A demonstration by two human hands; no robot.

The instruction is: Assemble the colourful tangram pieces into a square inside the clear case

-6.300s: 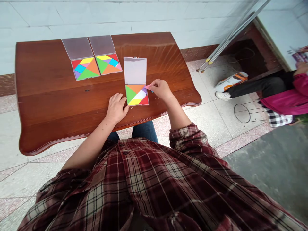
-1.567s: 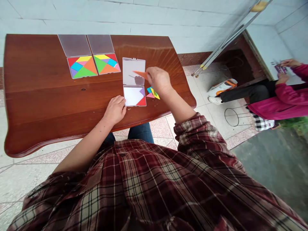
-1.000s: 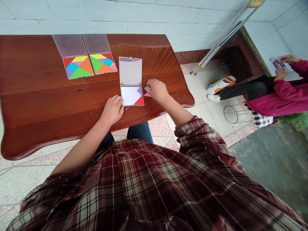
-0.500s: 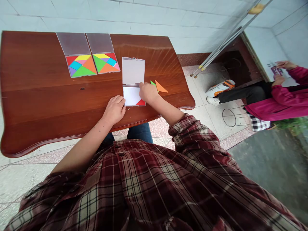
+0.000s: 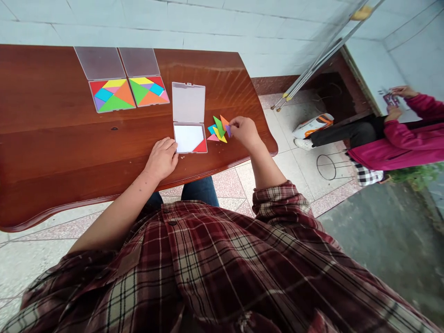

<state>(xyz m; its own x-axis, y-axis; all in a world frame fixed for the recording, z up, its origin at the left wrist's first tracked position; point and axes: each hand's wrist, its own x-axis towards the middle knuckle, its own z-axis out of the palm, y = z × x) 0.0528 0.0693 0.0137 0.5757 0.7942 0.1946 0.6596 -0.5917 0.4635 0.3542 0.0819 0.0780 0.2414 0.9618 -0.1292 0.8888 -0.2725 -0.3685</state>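
Pale tiled wall (image 5: 138, 23) behind, speckled floor (image 5: 225, 185) below: I sit at a glossy wooden table (image 5: 52, 83) with tangram cases laid open on it. Two filled cases (image 5: 107, 96) lie side by side near the far edge, their clear lids (image 5: 100, 62) folded back toward the wall, each base packed with coloured pieces. Nearer me, a third case (image 5: 189, 138) lies open, its white base bare except for a red triangle (image 5: 200, 147) in the lower right corner. Just to its right, loose tangram pieces (image 5: 217, 132) overlap in a small heap of blue, pink, green, yellow and orange. My right hand (image 5: 244, 132) is pinched nearly shut, thumb and fingertips holding a purple piece (image 5: 228, 131) at the edge of the heap. My left hand (image 5: 161, 158) lies open and flat on the wood, holding nothing, its fingertips just beside the left edge of the third case. Off to the right, well apart from the table, a person in a magenta jacket (image 5: 398, 150) sits with both hands at a small purple card (image 5: 390, 99).
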